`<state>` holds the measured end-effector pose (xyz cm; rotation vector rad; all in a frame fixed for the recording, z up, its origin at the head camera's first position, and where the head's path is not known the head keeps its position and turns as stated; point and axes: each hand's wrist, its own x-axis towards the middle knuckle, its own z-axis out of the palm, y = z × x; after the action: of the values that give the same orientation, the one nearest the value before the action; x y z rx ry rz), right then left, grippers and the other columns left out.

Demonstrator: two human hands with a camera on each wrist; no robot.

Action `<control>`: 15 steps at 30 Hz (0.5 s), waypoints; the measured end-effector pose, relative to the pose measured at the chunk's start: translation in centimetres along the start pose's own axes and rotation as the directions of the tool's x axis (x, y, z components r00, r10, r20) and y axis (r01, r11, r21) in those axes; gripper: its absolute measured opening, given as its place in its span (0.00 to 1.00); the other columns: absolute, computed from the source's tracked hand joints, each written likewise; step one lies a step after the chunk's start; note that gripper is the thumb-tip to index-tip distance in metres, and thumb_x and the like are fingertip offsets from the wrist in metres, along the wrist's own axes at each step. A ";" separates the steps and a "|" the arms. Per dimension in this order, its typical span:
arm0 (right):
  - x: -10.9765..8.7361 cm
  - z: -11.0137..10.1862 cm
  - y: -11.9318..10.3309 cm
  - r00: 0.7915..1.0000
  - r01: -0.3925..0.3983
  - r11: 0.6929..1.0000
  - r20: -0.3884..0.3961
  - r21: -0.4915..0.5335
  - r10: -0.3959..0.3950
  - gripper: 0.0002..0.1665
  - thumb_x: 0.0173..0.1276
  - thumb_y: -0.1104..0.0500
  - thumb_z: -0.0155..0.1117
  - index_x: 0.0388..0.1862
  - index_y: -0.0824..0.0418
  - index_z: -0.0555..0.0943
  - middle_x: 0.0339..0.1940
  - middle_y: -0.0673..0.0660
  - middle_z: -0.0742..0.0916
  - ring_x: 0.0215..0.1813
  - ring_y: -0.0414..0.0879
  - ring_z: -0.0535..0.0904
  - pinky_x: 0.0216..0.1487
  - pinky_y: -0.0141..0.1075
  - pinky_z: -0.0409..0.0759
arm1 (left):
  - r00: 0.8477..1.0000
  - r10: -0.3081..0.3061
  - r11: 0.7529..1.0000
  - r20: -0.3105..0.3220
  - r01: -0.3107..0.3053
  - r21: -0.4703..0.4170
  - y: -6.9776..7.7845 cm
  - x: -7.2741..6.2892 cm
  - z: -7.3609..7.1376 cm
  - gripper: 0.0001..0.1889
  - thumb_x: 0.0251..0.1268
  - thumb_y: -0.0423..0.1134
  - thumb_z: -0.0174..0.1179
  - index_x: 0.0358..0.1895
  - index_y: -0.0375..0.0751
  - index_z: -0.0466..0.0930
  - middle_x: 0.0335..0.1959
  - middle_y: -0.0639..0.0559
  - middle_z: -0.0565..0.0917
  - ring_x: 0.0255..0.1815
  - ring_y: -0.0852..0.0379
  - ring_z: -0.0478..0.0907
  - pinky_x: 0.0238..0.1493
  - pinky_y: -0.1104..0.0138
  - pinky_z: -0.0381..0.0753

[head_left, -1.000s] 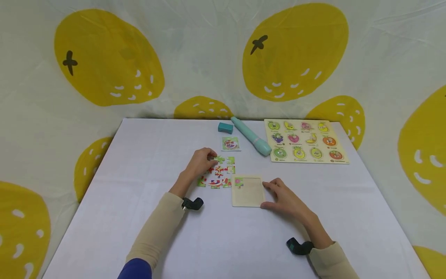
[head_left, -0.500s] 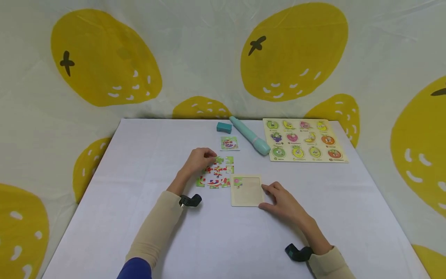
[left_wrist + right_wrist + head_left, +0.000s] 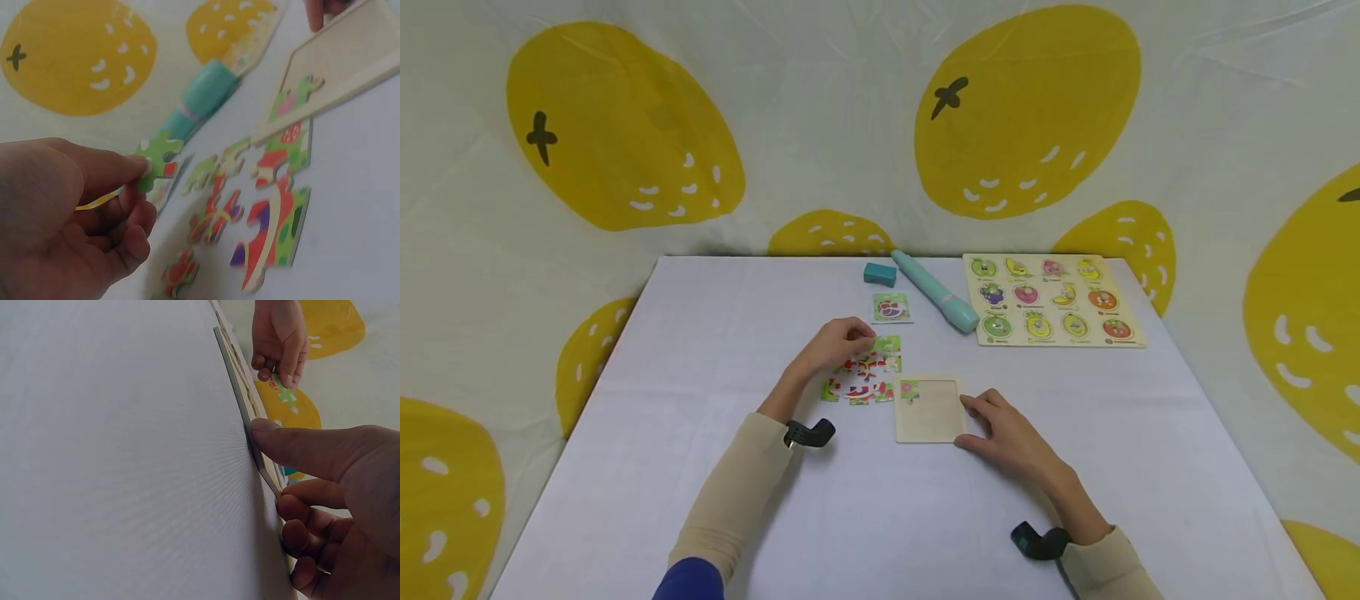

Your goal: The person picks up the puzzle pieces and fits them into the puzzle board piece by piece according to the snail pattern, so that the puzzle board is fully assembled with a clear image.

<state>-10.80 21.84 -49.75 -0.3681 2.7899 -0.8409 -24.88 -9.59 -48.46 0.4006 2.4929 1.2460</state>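
Just left of centre in the head view, the left hand (image 3: pixel 833 343) pinches a green piece (image 3: pixel 153 165) between thumb and fingertips, its remaining fingers curled; the left wrist view shows a red patch on the piece. Loose pieces (image 3: pixel 867 390), red, green and purple, lie close together beneath and beside that hand. Right of them, at lower centre, sits the tray (image 3: pixel 936 418), with a set piece (image 3: pixel 909 389) at its upper left corner. The right hand (image 3: pixel 1017 439) holds the tray's right edge, thumb and index finger spread apart along it. Toward upper centre are a card (image 3: pixel 891 308), a teal block (image 3: pixel 880 274) and a pale teal torch (image 3: pixel 934 292), with a fruit board (image 3: pixel 1054 302) at their right.
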 end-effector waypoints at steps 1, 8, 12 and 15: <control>0.0 0.0 0.0 1.000 -0.002 1.000 0.002 0.004 0.002 0.42 0.60 0.48 0.76 0.69 0.65 0.74 0.46 0.52 0.78 0.44 0.43 0.72 0.44 0.32 0.74 | 1.000 0.010 1.000 0.008 -0.010 0.001 0.2 -0.1 0.2 0.12 0.73 0.46 0.59 0.51 0.45 0.82 0.43 0.50 0.84 0.42 0.54 0.77 0.47 0.64 0.76; 0.0 0.0 0.0 1.000 -0.006 1.000 0.009 0.021 0.005 0.43 0.60 0.48 0.76 0.70 0.64 0.74 0.46 0.52 0.77 0.41 0.42 0.70 0.39 0.30 0.71 | 0.995 0.091 0.995 0.032 -0.092 0.026 1.7 -0.7 1.7 0.11 0.71 0.45 0.61 0.49 0.45 0.85 0.40 0.52 0.85 0.39 0.56 0.77 0.43 0.67 0.76; 0.0 0.0 0.1 1.000 -0.003 1.000 0.007 0.029 0.003 0.43 0.59 0.48 0.76 0.69 0.64 0.74 0.46 0.52 0.77 0.40 0.42 0.70 0.37 0.29 0.70 | 0.991 0.111 0.993 0.070 -0.113 0.027 2.2 -0.8 2.9 0.11 0.70 0.45 0.63 0.48 0.46 0.86 0.39 0.54 0.86 0.38 0.58 0.77 0.41 0.69 0.77; 0.0 0.0 0.2 1.000 -0.001 1.000 0.007 0.031 0.001 0.42 0.59 0.48 0.76 0.69 0.64 0.74 0.46 0.52 0.77 0.40 0.42 0.70 0.37 0.29 0.70 | 0.989 0.119 0.992 0.082 -0.123 0.036 2.5 -0.8 3.8 0.10 0.69 0.45 0.63 0.47 0.46 0.86 0.39 0.55 0.86 0.38 0.61 0.79 0.42 0.69 0.78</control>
<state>-10.84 21.99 -49.90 -0.3638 2.7669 -0.8806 -22.36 -5.71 -48.49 0.6081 2.4612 1.2006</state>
